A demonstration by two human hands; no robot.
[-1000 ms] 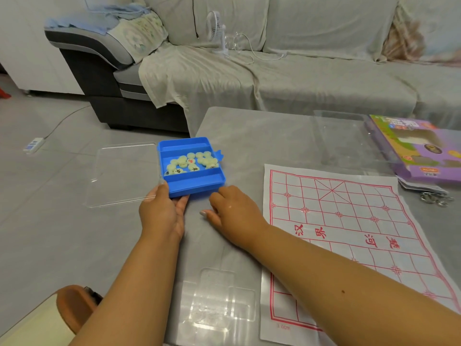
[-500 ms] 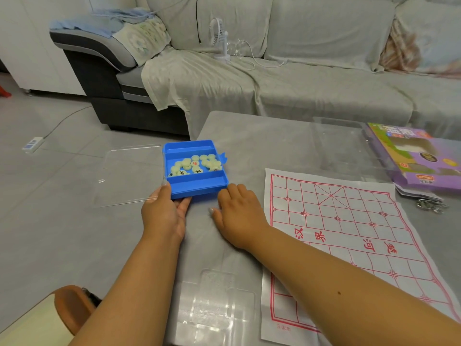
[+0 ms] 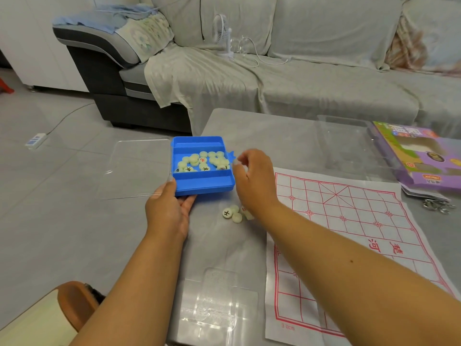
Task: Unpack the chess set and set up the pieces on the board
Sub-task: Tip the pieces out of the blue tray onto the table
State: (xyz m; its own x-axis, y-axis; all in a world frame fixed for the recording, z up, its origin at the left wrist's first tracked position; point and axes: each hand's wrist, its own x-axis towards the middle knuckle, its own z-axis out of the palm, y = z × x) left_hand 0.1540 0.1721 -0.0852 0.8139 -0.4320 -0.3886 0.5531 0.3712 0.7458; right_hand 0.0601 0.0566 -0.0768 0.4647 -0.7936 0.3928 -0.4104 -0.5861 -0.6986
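Note:
A blue plastic box (image 3: 203, 184) sits at the table's left edge with several pale round chess pieces (image 3: 202, 162) in its middle compartment. My left hand (image 3: 169, 208) grips its near left corner, thumb on the rim and fingers underneath. My right hand (image 3: 254, 178) hovers by the box's right side with its fingers loosely curled, and I see nothing in them. A few loose pieces (image 3: 232, 213) lie on the table just below that wrist, one showing a black character. The paper board (image 3: 349, 221) with red grid lines lies flat to the right.
The box's clear lid (image 3: 134, 168) hangs open to the left, past the table edge. A clear plastic insert (image 3: 219, 300) lies near me. At the far right are a clear tray (image 3: 344, 141), a purple carton (image 3: 419, 158) and keys (image 3: 436, 206). A sofa stands behind the table.
My right hand has lifted off the table and moved up to the box's right side, uncovering a few pieces on the table. My left hand keeps its hold on the box.

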